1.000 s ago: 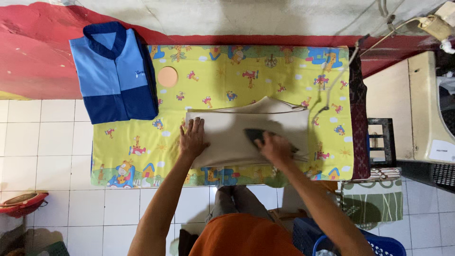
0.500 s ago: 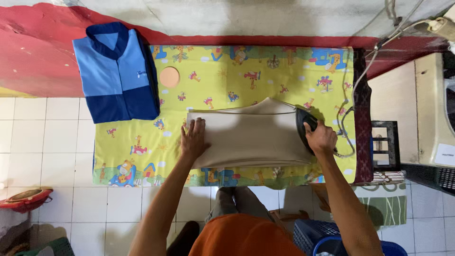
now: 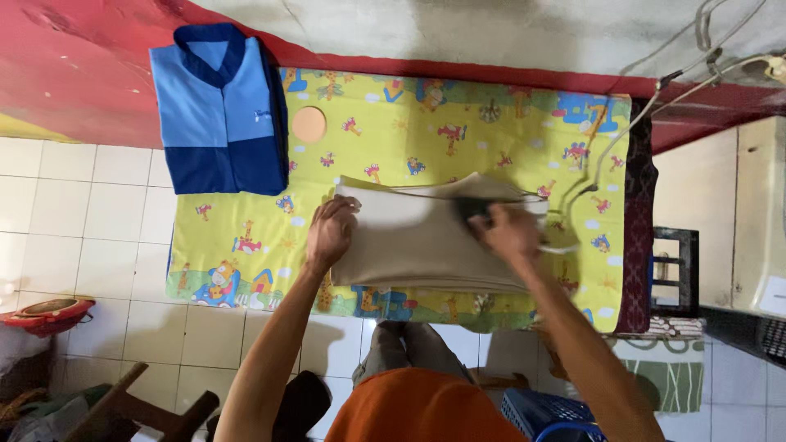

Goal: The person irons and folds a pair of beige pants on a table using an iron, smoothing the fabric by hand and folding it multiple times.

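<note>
I look down on a folded beige garment (image 3: 426, 241) lying on a yellow cartoon-print cloth (image 3: 458, 115) spread over white floor tiles (image 3: 98, 221). The garment's long axis runs left to right across the view, and it sits in the middle of the cloth, nearer the edge closest to me.

My left hand (image 3: 330, 233) lies flat on the garment's left end, fingers spread and pointing up the frame, pressing the fabric down and grasping nothing. My right hand (image 3: 512, 233) is blurred with motion on the garment's right half. It is wrapped around the handle of a dark electric iron (image 3: 473, 209), whose body shows just left of and above the knuckles, sole on the fabric. The grip looks fully wrapped, though the blur hides the fingers themselves.

The relation that matters: the unpressed stretch of beige fabric lies to the left of the iron, between my two hands, along the garment's long axis. The right hand is the one on the tool; the left anchors the far end.

A pale power cord (image 3: 610, 147) trails from the iron up and to the right, toward the wall. A folded blue two-tone shirt (image 3: 217, 110) rests at the cloth's upper-left corner, well apart from both hands.
</note>
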